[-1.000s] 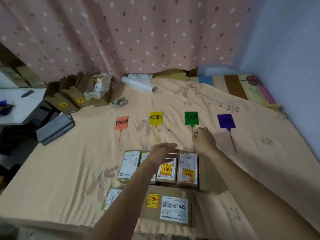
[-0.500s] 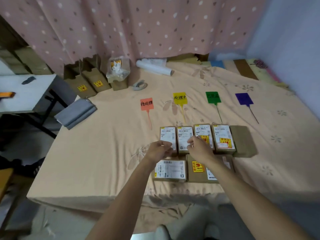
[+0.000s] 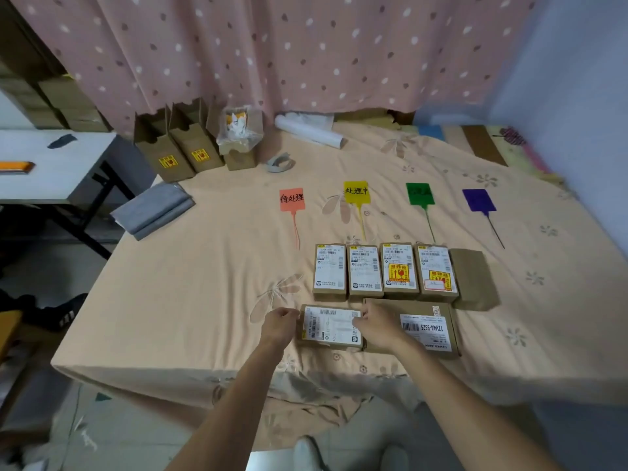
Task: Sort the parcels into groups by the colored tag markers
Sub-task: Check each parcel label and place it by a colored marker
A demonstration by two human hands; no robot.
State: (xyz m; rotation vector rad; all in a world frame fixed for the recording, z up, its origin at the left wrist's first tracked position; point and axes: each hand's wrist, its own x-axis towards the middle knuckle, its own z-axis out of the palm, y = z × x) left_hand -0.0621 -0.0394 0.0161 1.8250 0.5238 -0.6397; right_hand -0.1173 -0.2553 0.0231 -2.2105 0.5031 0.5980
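Observation:
Four colored tags lie in a row on the bed: orange tag, yellow tag, green tag, purple tag. Below them sits a row of several small brown parcels, most with white labels, the rightmost one plain. Nearer me lie a small labelled parcel and a larger box. My left hand grips the small parcel's left end. My right hand holds its right end.
Upright cardboard boxes, a plastic bag, a white roll and a tape roll stand at the back. Folded grey cloth lies at the bed's left edge. A white side table stands at the left.
Both hands have drawn back from the upper row of parcels to the small parcel in the near row and taken hold of its two ends. The camera has tilted down.

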